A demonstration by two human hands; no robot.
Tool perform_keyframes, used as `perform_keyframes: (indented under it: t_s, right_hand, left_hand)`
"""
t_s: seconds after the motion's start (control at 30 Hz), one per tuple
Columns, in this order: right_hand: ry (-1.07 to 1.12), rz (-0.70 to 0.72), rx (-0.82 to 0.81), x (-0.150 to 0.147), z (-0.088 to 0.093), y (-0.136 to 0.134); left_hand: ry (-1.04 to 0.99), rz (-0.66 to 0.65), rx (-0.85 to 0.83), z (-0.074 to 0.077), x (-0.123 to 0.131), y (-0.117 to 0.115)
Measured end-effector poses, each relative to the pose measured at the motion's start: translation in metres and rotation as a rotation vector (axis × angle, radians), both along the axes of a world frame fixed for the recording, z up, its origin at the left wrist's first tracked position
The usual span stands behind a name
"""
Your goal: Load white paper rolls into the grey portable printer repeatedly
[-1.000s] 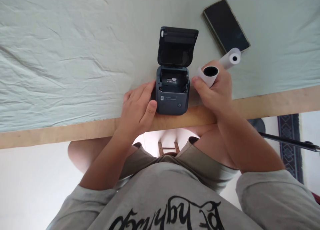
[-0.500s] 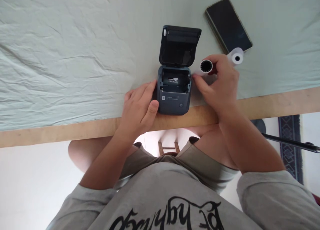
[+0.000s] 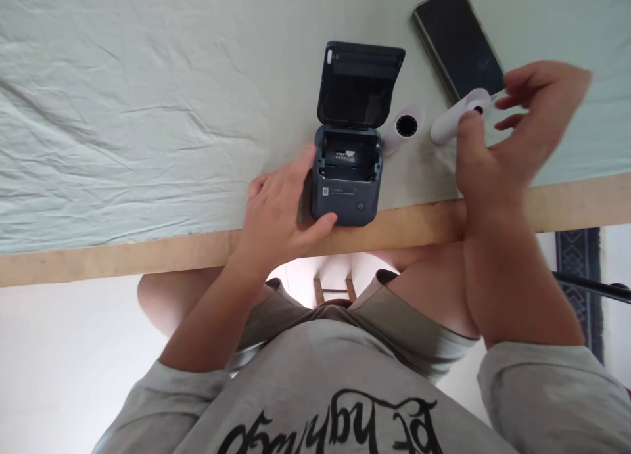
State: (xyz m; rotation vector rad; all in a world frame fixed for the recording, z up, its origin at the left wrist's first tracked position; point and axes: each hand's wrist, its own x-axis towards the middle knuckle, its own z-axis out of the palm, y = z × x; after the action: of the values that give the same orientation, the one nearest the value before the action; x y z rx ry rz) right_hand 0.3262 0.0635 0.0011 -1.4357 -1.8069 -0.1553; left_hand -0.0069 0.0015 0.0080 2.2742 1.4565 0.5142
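Observation:
A small dark grey printer point(image 3: 349, 191) sits near the table's front edge with its lid point(image 3: 361, 83) flipped up and its paper bay showing. My left hand point(image 3: 280, 211) grips the printer's left side, thumb on its front. A white roll with a wide dark core point(image 3: 405, 127) lies on the cloth just right of the printer. A second white paper roll point(image 3: 456, 117) lies further right. My right hand point(image 3: 507, 145) hovers over that second roll with fingers spread, thumb close to its end, holding nothing.
A black phone point(image 3: 458, 40) lies face up at the back right. A pale green cloth point(image 3: 148, 112) covers the table, with a bare wooden edge point(image 3: 123, 257) in front. My lap and grey shirt fill the lower view; a patterned rug point(image 3: 576, 276) is on the floor.
My right hand set the wide-core roll down beside the printer, let go, and moved right over the second roll. My left hand slid further around the printer.

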Motion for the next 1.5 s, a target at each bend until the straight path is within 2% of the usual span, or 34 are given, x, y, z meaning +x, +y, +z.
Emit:
perform_keyframes:
  t_s: [0.1, 0.2, 0.37, 0.53, 0.7, 0.93, 1.17, 1.3, 1.5]
  right_hand:
    - [-0.007, -0.018, -0.1, 0.011, -0.018, 0.011]
    - [-0.02, -0.014, -0.154, 0.01, -0.025, 0.015]
    - [0.036, -0.058, -0.217, 0.002, -0.019, 0.012]
    - [0.047, -0.021, -0.12, 0.002, -0.016, 0.009]
    - [0.035, -0.032, -0.093, -0.002, -0.019, 0.01]
    - [-0.033, -0.115, -0.186, 0.003, -0.025, 0.012]
    - [-0.046, -0.006, -0.267, 0.009, -0.022, 0.009]
    - [-0.032, 0.001, -0.262, 0.003, -0.017, 0.006]
    - [0.101, -0.036, -0.293, -0.014, -0.007, 0.003]
  left_hand:
    - [0.031, -0.049, 0.033, -0.001, 0.002, 0.0]
    - [0.064, -0.034, 0.063, -0.003, 0.005, -0.001]
    - [0.061, -0.019, 0.088, -0.006, 0.007, 0.0]
    - [0.056, 0.0, 0.093, -0.006, 0.007, 0.0]
    - [0.035, 0.018, 0.157, -0.007, 0.008, -0.002]
    - [0.035, 0.006, 0.136, -0.009, 0.009, -0.002]
    - [0.03, 0.001, 0.143, -0.009, 0.009, -0.001]
    - [0.037, 0.006, 0.141, -0.008, 0.009, -0.001]
    - [0.053, 0.016, 0.073, -0.004, 0.01, -0.001]
